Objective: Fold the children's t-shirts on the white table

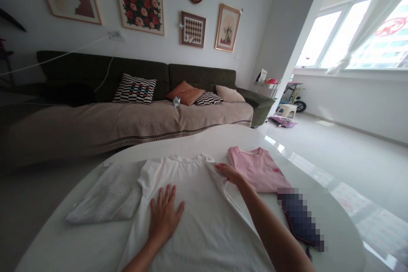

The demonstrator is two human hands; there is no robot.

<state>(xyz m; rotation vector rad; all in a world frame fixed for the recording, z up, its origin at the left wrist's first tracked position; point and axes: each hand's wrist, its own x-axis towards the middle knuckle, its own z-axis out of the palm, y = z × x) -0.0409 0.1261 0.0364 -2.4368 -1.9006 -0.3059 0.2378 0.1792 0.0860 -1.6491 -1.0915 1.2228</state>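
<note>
A white T-shirt (194, 216) lies spread on the pale table, its neckline away from me. My left hand (165, 214) rests flat on the left part of its front with the fingers spread. At the shirt's upper right, my right hand (228, 172) pinches the sleeve area, where the fabric is turned inward along that side. To the right of it lies a folded pink shirt (256, 170), close to my right forearm. On the left, a grey garment (110, 193) lies partly against the white shirt's left edge.
A dark pixelated object (299, 216) lies on the right of the white table (57, 246). Behind the table stands a dark green sofa (204, 74) with a beige cover and several cushions. A white stool (287, 110) is on the floor by the window area.
</note>
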